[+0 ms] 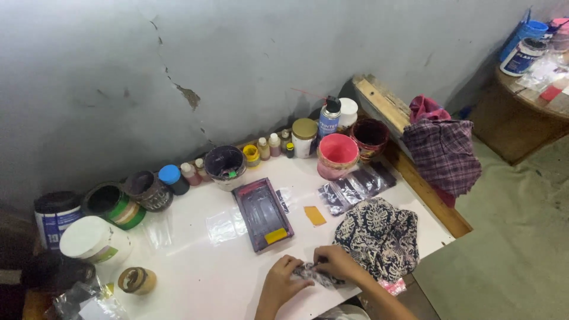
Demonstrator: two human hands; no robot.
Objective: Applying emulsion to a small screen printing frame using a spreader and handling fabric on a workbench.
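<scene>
fingers: both sets pinch a small dark patterned piece (312, 274) at the near table edge | left hand (285, 278) curled, grips its left end | right hand (335, 262) arched over its right end, forearm angling in from lower right | nearby: patterned cloth (379, 234) just right, dark rectangular frame (262, 213) beyond on white table (195, 261)
</scene>
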